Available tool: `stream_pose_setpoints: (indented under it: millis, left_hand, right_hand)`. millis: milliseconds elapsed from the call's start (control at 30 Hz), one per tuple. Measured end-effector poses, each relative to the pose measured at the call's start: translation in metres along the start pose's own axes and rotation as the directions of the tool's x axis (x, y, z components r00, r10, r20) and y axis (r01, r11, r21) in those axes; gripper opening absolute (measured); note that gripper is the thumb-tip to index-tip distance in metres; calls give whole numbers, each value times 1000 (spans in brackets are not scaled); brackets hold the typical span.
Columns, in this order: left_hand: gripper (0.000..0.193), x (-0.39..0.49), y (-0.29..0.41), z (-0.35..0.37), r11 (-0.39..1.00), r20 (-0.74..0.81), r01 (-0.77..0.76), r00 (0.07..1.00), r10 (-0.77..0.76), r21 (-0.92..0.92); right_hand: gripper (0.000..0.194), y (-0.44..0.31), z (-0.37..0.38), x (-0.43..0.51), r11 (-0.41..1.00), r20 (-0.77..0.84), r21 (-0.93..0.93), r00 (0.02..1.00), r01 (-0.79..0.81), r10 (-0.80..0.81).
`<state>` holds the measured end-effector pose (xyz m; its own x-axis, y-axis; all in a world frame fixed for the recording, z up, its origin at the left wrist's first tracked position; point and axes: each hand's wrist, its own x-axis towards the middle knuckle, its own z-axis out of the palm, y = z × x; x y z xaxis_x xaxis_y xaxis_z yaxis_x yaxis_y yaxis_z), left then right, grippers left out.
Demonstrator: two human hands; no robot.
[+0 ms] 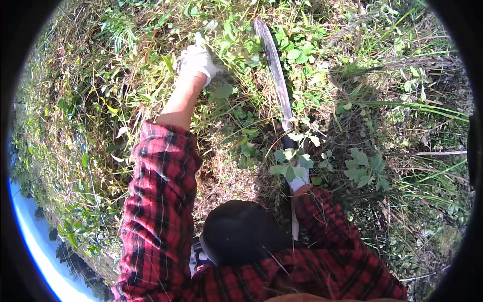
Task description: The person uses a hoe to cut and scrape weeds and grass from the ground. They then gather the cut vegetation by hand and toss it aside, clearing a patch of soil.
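My left hand (197, 62), in a white glove, reaches out at the upper left and is closed around stems of leafy weeds (222, 45). Near the centre right, my right hand (299, 178), also gloved in white and partly covered by lobed leaves (292, 170), grips the dark handle of a long, curved blade tool (277, 71). The worn metal blade points away from me over low green plants, to the right of my left hand. Its exact kind cannot be told.
Dense weeds and dry stalks (68, 98) cover the ground all around. Long grass blades (426, 107) and thin woody stems (415, 62) stretch in from the right. A broad-leaved plant (364, 168) stands just right of my right hand. My dark-clothed knee (241, 232) is close below.
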<state>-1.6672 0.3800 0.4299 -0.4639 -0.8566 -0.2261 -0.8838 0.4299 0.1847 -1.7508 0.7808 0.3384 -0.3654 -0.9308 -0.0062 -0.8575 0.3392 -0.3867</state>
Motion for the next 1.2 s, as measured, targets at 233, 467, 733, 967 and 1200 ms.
stream_pose_setpoints:
  millis: [233, 467, 733, 967, 1200]
  left_hand:
    - [31, -25, 2, 15, 978, -23, -65, 998, 62, -196]
    - [32, -86, 3, 20, 960, -58, -127, 992, 116, -251]
    - [29, -176, -2, 52, 907, -18, -271, 960, 280, -322]
    - [29, -162, -12, 75, 958, 190, -189, 954, 231, -216]
    - [27, -167, -12, 75, 878, 5, -144, 986, 164, -457]
  right_hand:
    - [19, -17, -35, 21, 1000, 203, -27, 979, 16, -10]
    - [17, -19, -25, 26, 973, 234, 49, 950, -224, 207]
    - [30, 58, 4, -46, 921, 511, -388, 830, -8, 223]
    - [28, -3, -24, -8, 976, 298, -63, 929, -209, 218]
    - [27, -14, -29, 10, 763, 312, 282, 808, -581, 500]
